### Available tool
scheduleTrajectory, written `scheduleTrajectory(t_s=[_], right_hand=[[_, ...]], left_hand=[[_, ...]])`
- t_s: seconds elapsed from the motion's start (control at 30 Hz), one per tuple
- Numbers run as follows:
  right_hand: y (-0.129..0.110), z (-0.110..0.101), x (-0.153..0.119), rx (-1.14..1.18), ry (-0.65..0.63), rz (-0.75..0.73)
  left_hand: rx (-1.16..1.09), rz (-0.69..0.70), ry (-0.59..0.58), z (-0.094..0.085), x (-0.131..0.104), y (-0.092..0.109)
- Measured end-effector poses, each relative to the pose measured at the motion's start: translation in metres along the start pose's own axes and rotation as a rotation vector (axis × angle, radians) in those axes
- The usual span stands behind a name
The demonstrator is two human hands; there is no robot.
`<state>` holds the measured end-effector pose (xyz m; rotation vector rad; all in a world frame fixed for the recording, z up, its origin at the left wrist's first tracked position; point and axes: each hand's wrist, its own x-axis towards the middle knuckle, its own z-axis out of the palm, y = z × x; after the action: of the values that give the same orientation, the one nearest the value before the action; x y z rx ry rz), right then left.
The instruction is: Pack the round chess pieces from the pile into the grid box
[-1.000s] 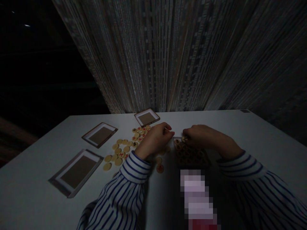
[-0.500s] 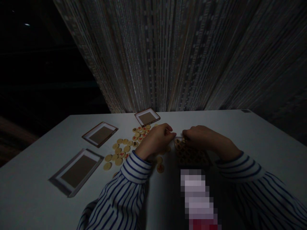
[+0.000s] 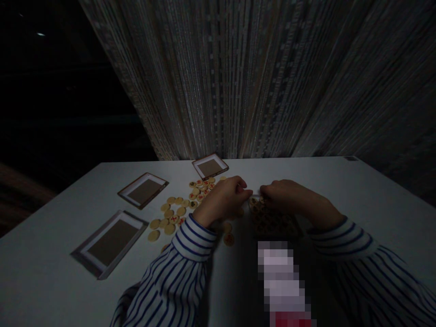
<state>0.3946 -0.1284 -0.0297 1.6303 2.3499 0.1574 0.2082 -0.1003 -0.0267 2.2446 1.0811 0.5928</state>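
Observation:
Round wooden Chinese chess pieces (image 3: 169, 228) lie loose on the white table, some face up with red or black characters, others blank side up. A shallow box (image 3: 272, 222) filled with rows of such pieces sits between and below my hands. My left hand (image 3: 226, 195) is curled over the loose pieces, thumb and forefinger near the box's far left corner; whatever lies inside its fingers is hidden. At the far edge of the box, my right hand (image 3: 289, 195) has its fingers closed at a chess piece (image 3: 261, 200), which they partly cover.
Three flat framed cards or trays lie to the left: a near one (image 3: 111, 243), a middle one (image 3: 143, 190) and a far one (image 3: 210, 166). A string curtain (image 3: 231, 81) hangs behind the table (image 3: 51, 236). A pixelated patch covers the area below the box.
Both hands stay almost in place over the box and pieces. The whole view has shifted very slightly; no piece has visibly moved.

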Motion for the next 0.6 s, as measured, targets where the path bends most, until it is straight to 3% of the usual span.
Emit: scheduleTrajectory(t_s=[0.6], right_hand=[[-0.0017, 0.001, 0.0012, 0.01, -0.022, 0.02]], left_hand=[[0.024, -0.015, -0.061, -0.0021, -0.0015, 0.0024]])
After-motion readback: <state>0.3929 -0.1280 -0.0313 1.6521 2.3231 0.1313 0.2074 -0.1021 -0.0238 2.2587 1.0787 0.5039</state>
